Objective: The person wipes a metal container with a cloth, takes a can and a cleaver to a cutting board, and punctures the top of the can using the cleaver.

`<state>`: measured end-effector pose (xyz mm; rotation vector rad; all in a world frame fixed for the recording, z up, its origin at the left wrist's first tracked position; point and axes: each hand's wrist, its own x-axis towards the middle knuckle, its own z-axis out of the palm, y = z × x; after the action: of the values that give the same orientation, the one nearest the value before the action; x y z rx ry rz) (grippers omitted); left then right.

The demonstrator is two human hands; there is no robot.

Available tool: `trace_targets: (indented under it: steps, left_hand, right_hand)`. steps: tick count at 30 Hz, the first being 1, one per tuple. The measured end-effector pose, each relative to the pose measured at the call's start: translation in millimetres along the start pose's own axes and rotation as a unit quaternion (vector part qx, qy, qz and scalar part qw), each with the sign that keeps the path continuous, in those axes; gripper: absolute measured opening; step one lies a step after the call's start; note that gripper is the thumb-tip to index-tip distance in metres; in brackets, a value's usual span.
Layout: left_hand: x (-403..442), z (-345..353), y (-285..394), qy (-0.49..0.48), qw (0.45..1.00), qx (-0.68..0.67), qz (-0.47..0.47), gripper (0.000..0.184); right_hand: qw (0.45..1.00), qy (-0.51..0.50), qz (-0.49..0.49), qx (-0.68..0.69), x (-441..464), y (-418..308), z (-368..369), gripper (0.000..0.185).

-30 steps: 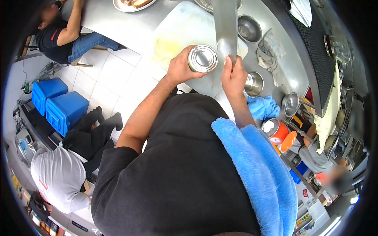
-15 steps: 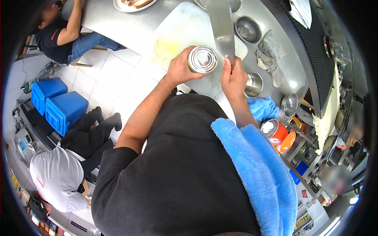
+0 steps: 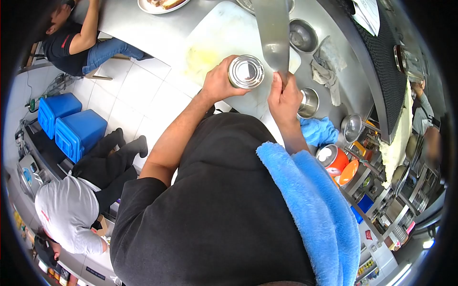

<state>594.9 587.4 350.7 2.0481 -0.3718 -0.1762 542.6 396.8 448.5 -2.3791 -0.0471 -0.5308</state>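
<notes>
The left hand [image 3: 221, 78] is wrapped around the side of a metal can [image 3: 246, 71], fingers and thumb kept to the wall so that the ringed end faces up, uncovered, towards the wearer. The can is in front of the belly, over the near part of a white cutting board [image 3: 229, 24], where, I judge, both forearms can work close to the body and keep it steady. The right hand [image 3: 285, 99], apart from the left, is closed on the handle end of a broad knife [image 3: 274, 38]; the blade points away from the wearer, beside the can and clear of the left fingers, a grip that seems chosen for control. From this steep angle I cannot tell whether the can's base rests on the board or hangs above it. A steel bowl [image 3: 303, 35] and a small metal pot [image 3: 309, 102] sit to the right on the counter [image 3: 143, 26], probably to be within easy reach while leaving the board to the can and knife. A blue cloth [image 3: 320, 131] lies bunched below the pot, and a fluffy blue towel [image 3: 310, 205] hangs over the right shoulder, presumably for quick wiping.
</notes>
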Motion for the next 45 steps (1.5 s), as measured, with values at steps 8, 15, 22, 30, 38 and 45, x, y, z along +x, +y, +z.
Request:
trace_targets:
  steps: [8,15,22,30,38,45]
  left_hand:
    - [-0.7,1.2,-0.5,0.009,1.0,0.007,0.004,0.103]
    - [-0.7,0.6,1.8,0.015,1.0,0.002,0.02,0.103]
    - [0.2,4.7,-3.2,0.024,0.999,0.001,0.024,0.102]
    - [-1.1,5.0,-4.8,0.015,1.0,0.009,0.016,0.103]
    - [1.7,1.4,0.1,0.01,1.0,0.001,0.009,0.1]
    - [-0.1,-0.8,2.1,-0.02,1.0,-0.009,-0.017,0.105]
  right_hand:
    - [0.997,-0.052,-0.007,-0.06,-13.5,30.6,18.0,0.014]
    - [0.999,-0.021,-0.016,-0.042,-9.0,14.0,5.3,0.014]
    - [0.999,-0.019,-0.016,-0.04,-14.3,30.2,14.4,0.015]
    - [1.0,0.005,-0.01,-0.018,-5.4,13.9,2.5,0.017]
    - [0.998,-0.05,-0.006,-0.036,-14.3,40.6,16.5,0.016]
    - [0.997,-0.06,0.037,-0.022,-18.8,32.7,13.7,0.015]
